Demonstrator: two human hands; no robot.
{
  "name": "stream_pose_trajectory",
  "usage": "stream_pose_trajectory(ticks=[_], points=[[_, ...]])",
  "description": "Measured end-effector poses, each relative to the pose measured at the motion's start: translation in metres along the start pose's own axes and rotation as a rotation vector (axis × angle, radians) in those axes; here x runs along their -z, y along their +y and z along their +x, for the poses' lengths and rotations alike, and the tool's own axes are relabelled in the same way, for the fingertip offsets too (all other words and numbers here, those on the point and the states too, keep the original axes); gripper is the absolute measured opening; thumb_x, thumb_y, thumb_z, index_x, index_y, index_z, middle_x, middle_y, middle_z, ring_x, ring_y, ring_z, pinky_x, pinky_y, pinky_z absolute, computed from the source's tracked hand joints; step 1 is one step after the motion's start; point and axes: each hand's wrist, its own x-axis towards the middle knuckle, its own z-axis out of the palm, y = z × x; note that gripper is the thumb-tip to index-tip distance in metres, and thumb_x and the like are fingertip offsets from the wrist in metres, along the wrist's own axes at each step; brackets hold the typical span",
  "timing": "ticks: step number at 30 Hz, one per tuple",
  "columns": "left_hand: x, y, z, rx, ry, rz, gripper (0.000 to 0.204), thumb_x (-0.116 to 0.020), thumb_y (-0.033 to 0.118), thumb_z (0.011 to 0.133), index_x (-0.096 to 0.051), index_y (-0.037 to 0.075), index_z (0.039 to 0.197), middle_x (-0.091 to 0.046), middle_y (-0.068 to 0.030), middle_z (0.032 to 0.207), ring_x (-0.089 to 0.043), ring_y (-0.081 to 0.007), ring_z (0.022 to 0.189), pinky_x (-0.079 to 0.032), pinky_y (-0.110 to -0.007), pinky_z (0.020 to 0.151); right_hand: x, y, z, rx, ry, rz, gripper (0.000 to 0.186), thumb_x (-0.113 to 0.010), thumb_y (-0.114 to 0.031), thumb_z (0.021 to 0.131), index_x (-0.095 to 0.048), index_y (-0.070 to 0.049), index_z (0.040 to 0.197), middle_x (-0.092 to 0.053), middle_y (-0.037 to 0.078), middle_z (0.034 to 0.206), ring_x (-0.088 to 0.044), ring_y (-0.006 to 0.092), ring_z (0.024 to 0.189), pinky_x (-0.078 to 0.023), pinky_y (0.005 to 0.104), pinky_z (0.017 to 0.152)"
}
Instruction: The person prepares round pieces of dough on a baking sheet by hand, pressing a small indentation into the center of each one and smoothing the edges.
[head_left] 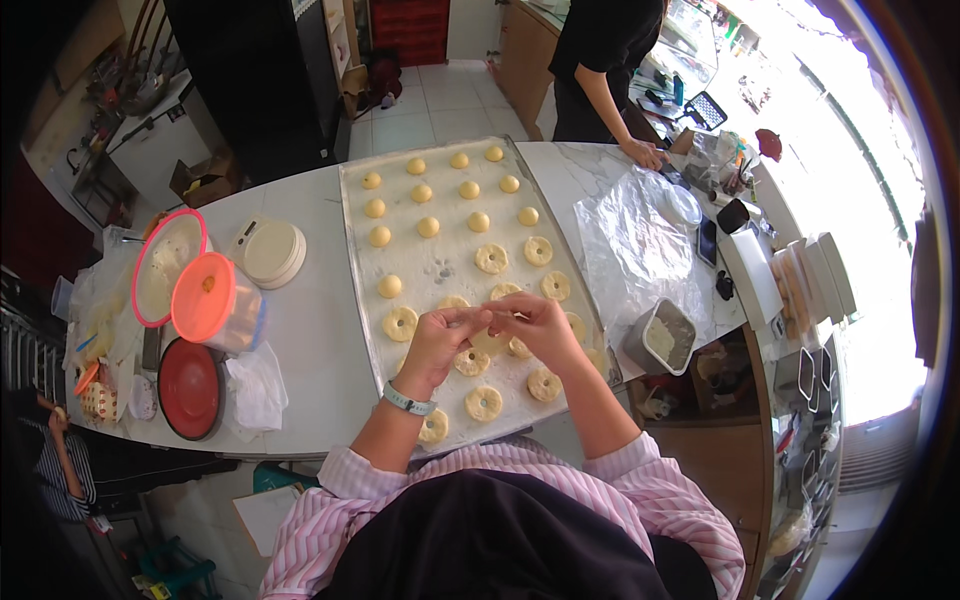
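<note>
The left hand point(438, 345) and right hand point(545, 328) meet with fingers point(515, 309) pinched, whether around anything one cannot tell, above the tray point(378, 262), where either dipping too low could flatten the dough rings point(476, 406) lying beneath and out toward six o'clock.

Noted on floury metal tray point(412, 262): smooth, pale-yellow dough balls point(428, 227) toward far end, flattened dough rings point(493, 408) nearer, one dough piece point(490, 344) held in fingers point(528, 312), partly hidden.
</note>
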Motion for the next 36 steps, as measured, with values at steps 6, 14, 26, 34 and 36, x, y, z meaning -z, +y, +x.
stream_pose_trajectory(ticks=[6, 14, 26, 34, 36], points=[[-0.005, 0.008, -0.007, 0.009, 0.062, -0.088, 0.023, -0.068, 0.011, 0.082, -0.065, -0.002, 0.100, -0.067, -0.0081, 0.089, -0.064, -0.0141, 0.081, -0.053, -0.026, 0.072, 0.005, 0.003, 0.000, -0.021, 0.057, 0.077, 0.025, -0.064, -0.009, 0.084, -0.064, 0.001, 0.106, -0.066, 0.006, 0.090, -0.061, 0.0087, 0.083, -0.048, 0.0236, 0.072], [-0.007, 0.003, -0.004, -0.013, 0.003, -0.054, 0.027, -0.069, 0.016, 0.081, -0.064, -0.004, 0.099, -0.066, -0.0081, 0.088, -0.064, -0.0133, 0.077, -0.054, -0.026, 0.071, 0.008, 0.015, -0.003, -0.001, 0.073, 0.122, 0.024, -0.064, -0.009, 0.084, -0.064, 0.003, 0.104, -0.065, 0.005, 0.084, -0.060, 0.0081, 0.078, -0.047, 0.0222, 0.069], [-0.007, -0.002, -0.005, -0.004, 0.043, 0.018, 0.024, -0.067, 0.016, 0.083, -0.065, -0.004, 0.097, -0.066, -0.0077, 0.086, -0.064, -0.0139, 0.078, -0.053, -0.025, 0.069, 0.003, 0.008, -0.007, 0.042, -0.030, 0.005, 0.026, -0.066, -0.011, 0.082, -0.064, 0.003, 0.104, -0.066, 0.005, 0.088, -0.060, 0.0084, 0.081, -0.047, 0.0225, 0.071], [-0.004, -0.006, -0.003, 0.047, 0.036, -0.027, 0.021, -0.064, 0.014, 0.085, -0.064, -0.002, 0.099, -0.066, -0.0081, 0.091, -0.065, -0.0150, 0.079, -0.053, -0.027, 0.071, 0.006, 0.014, -0.006, 0.038, -0.039, 0.034, 0.025, -0.064, -0.009, 0.084, -0.064, 0.002, 0.107, -0.066, 0.006, 0.087, -0.062, 0.0107, 0.083, -0.047, 0.0234, 0.071], [-0.008, -0.005, -0.005, 0.036, 0.102, -0.064, 0.022, -0.064, 0.014, 0.085, -0.063, -0.002, 0.100, -0.066, -0.0082, 0.091, -0.065, -0.0151, 0.079, -0.053, -0.027, 0.071, 0.010, 0.015, -0.007, 0.012, -0.022, -0.004, 0.026, -0.063, -0.008, 0.084, -0.064, 0.001, 0.108, -0.066, 0.006, 0.088, -0.062, 0.0106, 0.083, -0.047, 0.0235, 0.071]])
